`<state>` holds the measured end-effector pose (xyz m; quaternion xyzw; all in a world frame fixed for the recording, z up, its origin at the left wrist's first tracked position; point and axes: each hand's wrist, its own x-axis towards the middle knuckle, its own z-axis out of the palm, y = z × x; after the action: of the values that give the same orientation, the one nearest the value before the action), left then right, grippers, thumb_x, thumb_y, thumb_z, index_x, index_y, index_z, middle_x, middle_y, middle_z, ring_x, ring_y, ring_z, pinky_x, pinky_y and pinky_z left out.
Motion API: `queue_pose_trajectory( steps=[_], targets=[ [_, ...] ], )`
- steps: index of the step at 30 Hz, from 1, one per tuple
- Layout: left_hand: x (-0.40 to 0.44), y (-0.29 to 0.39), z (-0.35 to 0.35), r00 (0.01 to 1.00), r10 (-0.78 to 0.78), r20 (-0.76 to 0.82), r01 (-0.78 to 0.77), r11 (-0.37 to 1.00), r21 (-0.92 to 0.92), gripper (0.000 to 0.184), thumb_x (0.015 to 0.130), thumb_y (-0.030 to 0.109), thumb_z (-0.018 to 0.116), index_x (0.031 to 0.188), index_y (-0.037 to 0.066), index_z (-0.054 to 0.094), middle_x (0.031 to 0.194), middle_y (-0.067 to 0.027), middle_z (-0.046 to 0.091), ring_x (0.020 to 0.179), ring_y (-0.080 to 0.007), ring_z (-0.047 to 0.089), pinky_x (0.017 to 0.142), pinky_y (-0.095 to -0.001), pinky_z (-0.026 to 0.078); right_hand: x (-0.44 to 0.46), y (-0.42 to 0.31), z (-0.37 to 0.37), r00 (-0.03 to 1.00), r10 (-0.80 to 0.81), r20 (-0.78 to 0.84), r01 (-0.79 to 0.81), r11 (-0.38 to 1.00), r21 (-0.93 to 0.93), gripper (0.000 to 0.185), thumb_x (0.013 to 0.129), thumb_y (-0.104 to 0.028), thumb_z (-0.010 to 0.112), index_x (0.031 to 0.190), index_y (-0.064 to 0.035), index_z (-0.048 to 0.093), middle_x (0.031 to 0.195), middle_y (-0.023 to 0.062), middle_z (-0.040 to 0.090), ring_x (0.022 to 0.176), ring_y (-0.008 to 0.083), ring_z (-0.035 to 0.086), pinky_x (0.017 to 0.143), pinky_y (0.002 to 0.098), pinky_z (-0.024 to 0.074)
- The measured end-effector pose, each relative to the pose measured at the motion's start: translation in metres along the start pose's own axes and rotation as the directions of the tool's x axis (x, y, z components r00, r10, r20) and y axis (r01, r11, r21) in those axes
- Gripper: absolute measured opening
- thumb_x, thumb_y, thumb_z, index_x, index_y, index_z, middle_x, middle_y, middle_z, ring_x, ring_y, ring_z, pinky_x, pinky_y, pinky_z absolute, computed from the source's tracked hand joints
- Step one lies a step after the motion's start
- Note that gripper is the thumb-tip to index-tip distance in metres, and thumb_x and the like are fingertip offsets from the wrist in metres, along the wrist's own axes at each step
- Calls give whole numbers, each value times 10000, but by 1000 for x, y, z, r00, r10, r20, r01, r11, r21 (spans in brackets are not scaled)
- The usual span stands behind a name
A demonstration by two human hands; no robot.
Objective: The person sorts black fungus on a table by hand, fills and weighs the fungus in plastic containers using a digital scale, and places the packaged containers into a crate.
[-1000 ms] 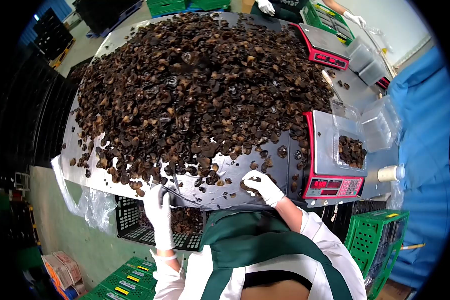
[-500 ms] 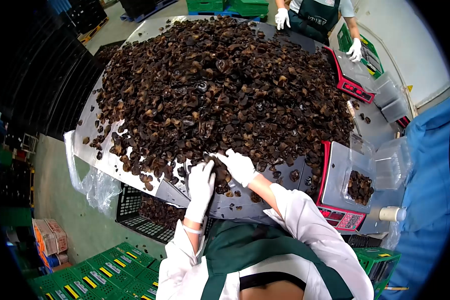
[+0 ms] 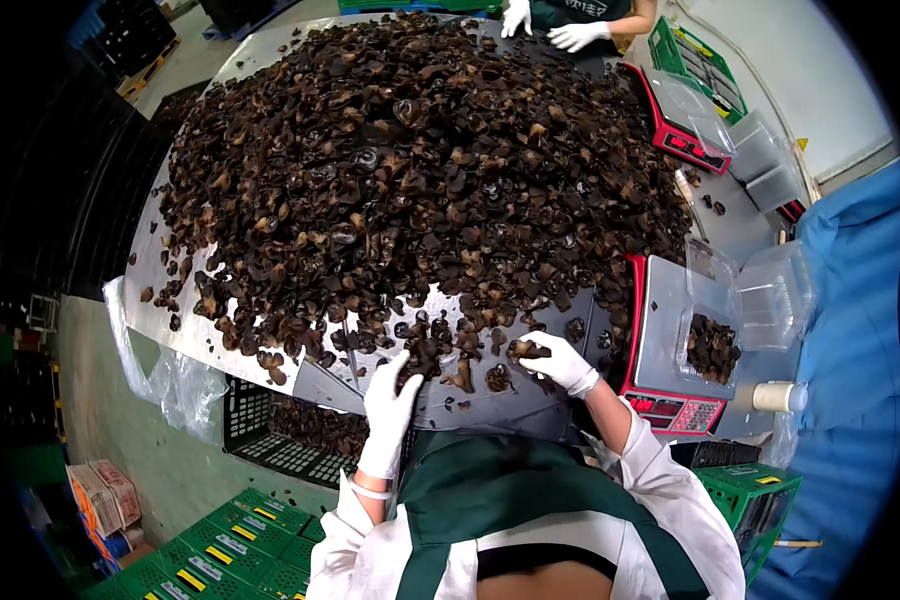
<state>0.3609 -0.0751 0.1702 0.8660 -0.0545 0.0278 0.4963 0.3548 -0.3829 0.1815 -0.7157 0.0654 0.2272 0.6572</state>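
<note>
Pinched between thumb and fingertips of the right hand [image 3: 562,366], which wears a white glove, is a dark wood-ear fungus piece [image 3: 530,350], just right of the frame's centre and below it. On the left hand [image 3: 386,400], gloved too, thumb and fingers are spread in a V, their tips at a fungus clump [image 3: 425,358]; whether they bear its weight I cannot tell.

Both the piece and the clump are brown-black, curled and ruffled, with tan patches. A broad heap [image 3: 420,180] of the same fungus fills the upper middle, glossy in spots.

Beneath lies a table [image 3: 192,335], silvery at left and dark grey near the person. At right, a red-sided scale [image 3: 662,335] bears a clear tray [image 3: 683,350] with fungus in it; clear containers [image 3: 775,295] stand just beside. Another red scale [image 3: 690,148] sits at upper right, and a co-worker's gloved hands [image 3: 582,36] show at the top edge.

Lower left are a black crate [image 3: 242,415] and green crates [image 3: 232,535]; blue sheeting [image 3: 855,330] hangs at far right.
</note>
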Motion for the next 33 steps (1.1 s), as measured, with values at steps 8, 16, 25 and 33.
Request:
queue_pose_trajectory(
  steps=[8,16,25,33],
  targets=[
    [20,-15,-10,983,70,-167,-43,986,163,337,818,50,602,1156,42,588,1142,-131,591,1068,-291,546,955,-371,411,2,-3,16,975,-140,173,-52,614,788,704,811,-308,711,1361,-101,324,1263,152,509,1045,274,600,612,299,548],
    [20,18,9,929,328,173,-368,754,544,466,752,212,695,1184,83,578,1243,-140,542,1180,-343,455,1013,-500,308,44,-31,86,869,-495,16,251,413,-875,345,746,-320,679,1031,-144,597,1116,74,507,1002,240,535,746,330,510],
    [-18,18,-3,760,512,401,-619,758,205,318,758,104,651,1076,121,659,1155,-75,612,1097,-297,541,941,-414,440,-5,2,25,882,-461,-99,363,798,-481,205,786,-152,655,983,-105,625,976,94,598,863,241,616,816,305,485],
    [-8,-12,-32,967,36,-250,-19,997,72,185,815,24,633,995,52,669,985,-96,653,943,-249,591,871,-344,453,-19,5,2,994,-95,52,11,565,825,305,903,-221,564,1168,-73,529,1150,115,583,921,166,614,758,291,539]
  ],
)
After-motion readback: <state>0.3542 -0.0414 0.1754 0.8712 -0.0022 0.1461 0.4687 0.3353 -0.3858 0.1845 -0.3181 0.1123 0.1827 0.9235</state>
